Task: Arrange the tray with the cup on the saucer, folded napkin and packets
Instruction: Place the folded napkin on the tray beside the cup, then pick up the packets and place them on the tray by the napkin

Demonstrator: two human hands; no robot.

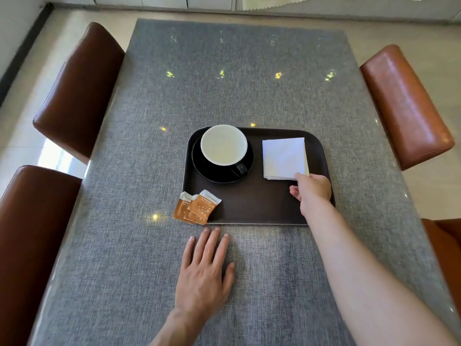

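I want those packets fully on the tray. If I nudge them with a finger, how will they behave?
The packets look thin and flat, so probably light and easily slid. They overlap, so one may shift off the other. They straddle the tray edge, so the rim could catch them; lifting seems safer.

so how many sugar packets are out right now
2 that I can make out, overlapping at the tray's near left corner: one packet lies across the rim, the other packet under it, mostly on the table. A third could hide beneath.
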